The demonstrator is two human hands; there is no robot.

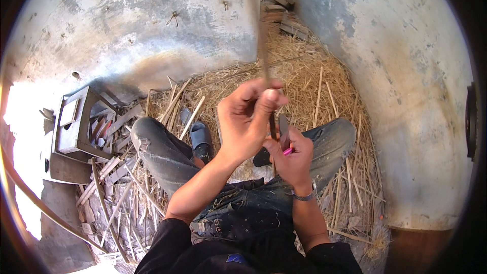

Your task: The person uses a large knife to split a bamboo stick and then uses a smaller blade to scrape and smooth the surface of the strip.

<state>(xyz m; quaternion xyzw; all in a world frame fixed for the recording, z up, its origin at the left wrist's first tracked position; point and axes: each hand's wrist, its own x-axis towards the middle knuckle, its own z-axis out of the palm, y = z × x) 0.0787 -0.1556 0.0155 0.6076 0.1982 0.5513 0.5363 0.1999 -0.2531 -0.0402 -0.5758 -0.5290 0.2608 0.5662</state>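
A long thin brown stick [264, 56] runs upright in front of me, blurred at its top end. Partway along it, my left hand [248, 116] closes thumb and fingers round it. Lower down, near my lap, my right hand [294, 160] grips a knife [284, 128] with a grey blade and a bit of pink showing at the handle. The blade points up beside the stick, and my right thumb presses by the stick's lower part. Whether the blade's edge touches the stick, I cannot tell. Most of the handle is hidden by my fingers.
My bent knees [167, 147] lie to either side. Straw and shavings [299, 56] cover the floor, with split strips [114, 213] at left. A wooden stool-like frame [76, 122] stands there too. Wood pieces [286, 12] are piled in the far corner between worn walls [406, 71].
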